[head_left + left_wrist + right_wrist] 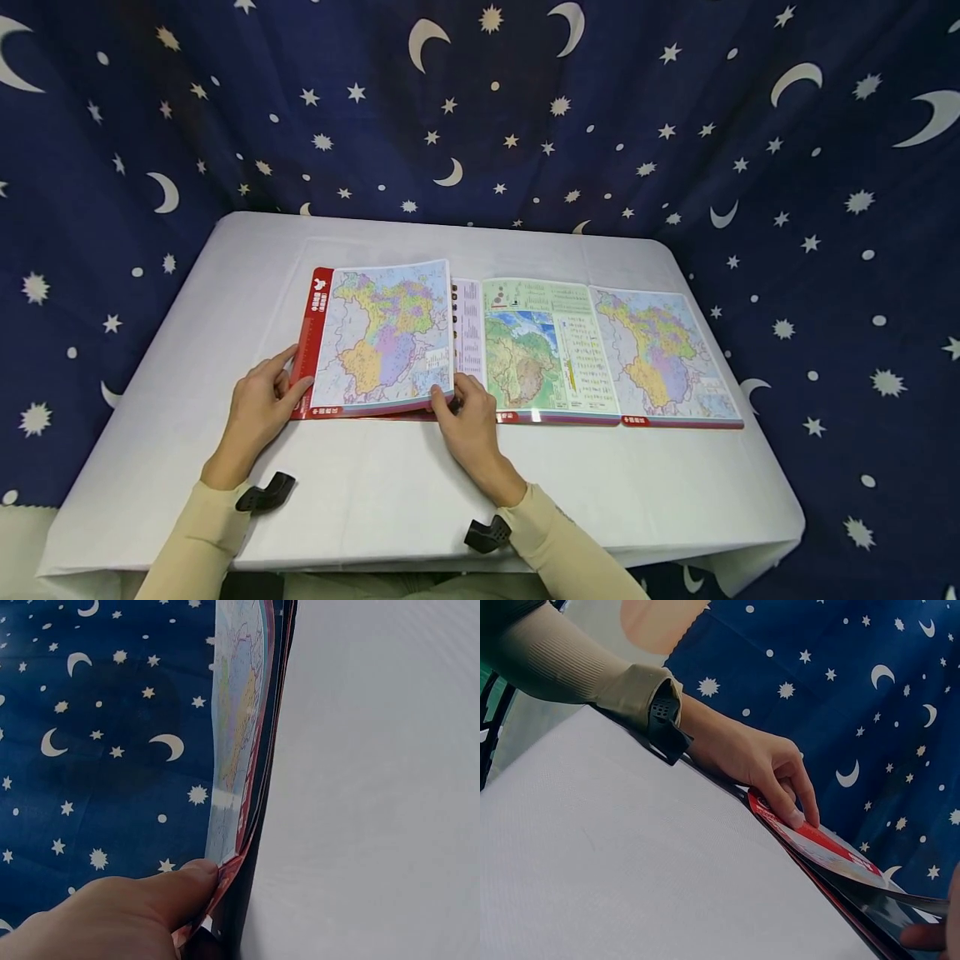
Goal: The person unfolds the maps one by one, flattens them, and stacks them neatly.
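A map sheet (382,333) with a red strip down its left side lies at the left of the row, on top of another sheet. My left hand (258,408) pinches its red left edge near the lower corner, thumb on top. The left wrist view shows that thumb (180,889) against several thin layers. My right hand (472,429) holds the sheet's lower right corner, which is raised a little. In the right wrist view a dark gap opens under the sheet, and only part of the right hand (926,936) shows.
Right of the held sheet lie a green relief map (525,358) and another coloured map (656,358), side by side. All rest on a white-covered table (585,492). A dark blue curtain (495,108) with moons and stars hangs behind and at the sides.
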{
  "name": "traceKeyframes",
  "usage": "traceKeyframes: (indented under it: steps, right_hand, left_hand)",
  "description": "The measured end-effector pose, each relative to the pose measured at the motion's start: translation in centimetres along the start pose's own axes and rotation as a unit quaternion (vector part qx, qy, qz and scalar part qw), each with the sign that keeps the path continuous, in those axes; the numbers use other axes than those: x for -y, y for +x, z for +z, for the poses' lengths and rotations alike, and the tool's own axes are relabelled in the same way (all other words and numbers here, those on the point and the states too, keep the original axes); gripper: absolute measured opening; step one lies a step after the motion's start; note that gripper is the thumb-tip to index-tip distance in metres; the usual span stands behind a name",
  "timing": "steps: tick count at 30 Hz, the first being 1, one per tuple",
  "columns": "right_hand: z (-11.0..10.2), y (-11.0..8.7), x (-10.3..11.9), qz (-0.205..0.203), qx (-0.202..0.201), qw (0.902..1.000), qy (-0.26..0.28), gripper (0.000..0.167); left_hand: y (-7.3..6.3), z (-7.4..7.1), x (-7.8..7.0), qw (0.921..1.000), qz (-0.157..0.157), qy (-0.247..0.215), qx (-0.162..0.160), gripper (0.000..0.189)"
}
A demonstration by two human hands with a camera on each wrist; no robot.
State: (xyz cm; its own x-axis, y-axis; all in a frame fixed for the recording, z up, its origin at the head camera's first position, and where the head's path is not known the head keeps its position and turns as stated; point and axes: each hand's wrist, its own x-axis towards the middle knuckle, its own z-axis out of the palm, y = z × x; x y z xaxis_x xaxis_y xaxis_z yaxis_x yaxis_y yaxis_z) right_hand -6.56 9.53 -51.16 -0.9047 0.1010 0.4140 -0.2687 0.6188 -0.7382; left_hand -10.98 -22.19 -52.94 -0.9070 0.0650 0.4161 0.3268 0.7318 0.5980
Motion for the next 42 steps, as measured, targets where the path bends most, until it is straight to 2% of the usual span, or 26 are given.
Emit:
traceKeyframes:
  steps: [10,17,21,30,33,39,42]
  right_hand:
    - [-0.2,-0.1,-0.1,-0.007,-0.003,1.0000,-0.004,0.030]
    - [-0.7,-0.3,-0.6,-0.004,-0.007,1.0000,-0.006,0.031]
    - [-0.9,-0.4,-1.1,-0.002,-0.010,0.9999,-0.010,0.031]
    - [-0.9,-0.4,-1.5,-0.029,-0.025,0.9991,-0.019,0.032]
    - [-1.0,-0.5,-1.5,-0.036,-0.026,0.9989,-0.015,0.028]
    - [-1.1,-0.5,-1.2,-0.041,-0.020,0.9989,0.004,0.006]
    - [-1.1,-0.5,-1.2,-0.038,-0.018,0.9991,0.005,0.006]
  left_hand:
    - [0.0,0.2,-0.6,0.9999,-0.005,-0.005,0.011,0.059]
    - [0.0,0.5,-0.8,0.9998,0.012,-0.005,0.013,0.058]
    - [0.2,0.6,-1.0,0.9995,0.017,-0.014,0.025,0.059]
    - [0.2,0.7,-1.2,0.9980,0.020,-0.039,0.045,0.059]
    - [0.1,0.8,-1.2,0.9976,0.028,-0.042,0.048,0.059]
    - [0.1,1.2,-1.3,0.9973,0.041,-0.041,0.045,0.060]
    - [0.1,1.2,-1.4,0.9971,0.050,-0.042,0.037,0.060]
